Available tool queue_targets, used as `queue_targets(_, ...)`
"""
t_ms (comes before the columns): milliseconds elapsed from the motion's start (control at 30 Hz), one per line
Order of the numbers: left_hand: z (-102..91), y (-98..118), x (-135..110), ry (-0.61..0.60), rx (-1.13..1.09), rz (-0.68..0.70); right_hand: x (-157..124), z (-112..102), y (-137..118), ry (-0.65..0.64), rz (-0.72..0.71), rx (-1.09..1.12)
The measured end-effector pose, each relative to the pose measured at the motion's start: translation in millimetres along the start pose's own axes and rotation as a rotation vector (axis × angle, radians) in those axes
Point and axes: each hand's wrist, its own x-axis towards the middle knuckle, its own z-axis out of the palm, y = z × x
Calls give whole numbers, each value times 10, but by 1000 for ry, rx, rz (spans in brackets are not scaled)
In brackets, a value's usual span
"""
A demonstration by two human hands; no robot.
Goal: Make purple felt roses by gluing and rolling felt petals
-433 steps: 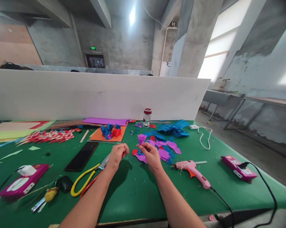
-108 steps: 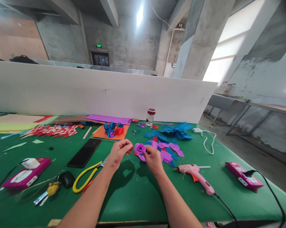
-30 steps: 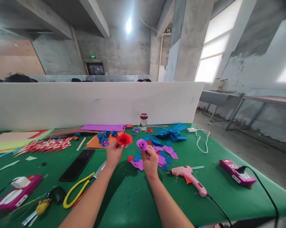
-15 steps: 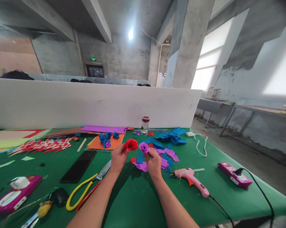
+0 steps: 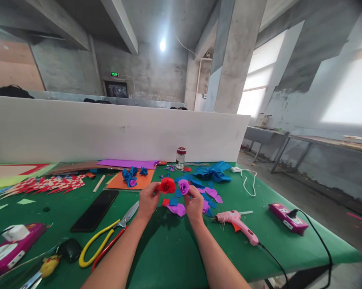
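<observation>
My left hand (image 5: 148,200) pinches a red paper rose (image 5: 167,186) by its base. Close beside it, my right hand (image 5: 194,204) grips a purple paper rose (image 5: 183,186) between thumb and fingers. Both blooms face me and hang above the table, a small gap apart; whatever the fingers cover at their bases is hidden. Under and behind the hands lie purple paper petals (image 5: 177,210) and blue paper pieces (image 5: 213,172). Several small blue paper flowers (image 5: 129,175) rest on an orange sheet (image 5: 116,182) to the left.
Left of my arms are yellow-and-red-handled scissors (image 5: 108,235) and a black phone (image 5: 95,211). A pink glue gun (image 5: 237,224) with a cord lies at right, near a purple power strip (image 5: 287,218). A glass jar (image 5: 181,159) stands before the white partition (image 5: 144,134).
The view has shifted a little to the right. Both roses remain in my hands, and the purple one has turned slightly toward me.
</observation>
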Motion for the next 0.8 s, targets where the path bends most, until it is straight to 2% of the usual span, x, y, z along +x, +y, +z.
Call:
queue_targets(133, 0, 26, 1, 12, 9, -7, 9, -12, -30, -4, 2, 8)
queue_targets(300, 43, -12, -23, -34, 1, -95, 14, 14, 5, -34, 32, 41)
queue_targets(533, 56, -6, -36, -90, -40, -42, 17, 48, 31, -54, 39, 46)
queue_targets(800, 14, 98, 3, -110, -57, -49, 17, -12, -108, -70, -101, -30)
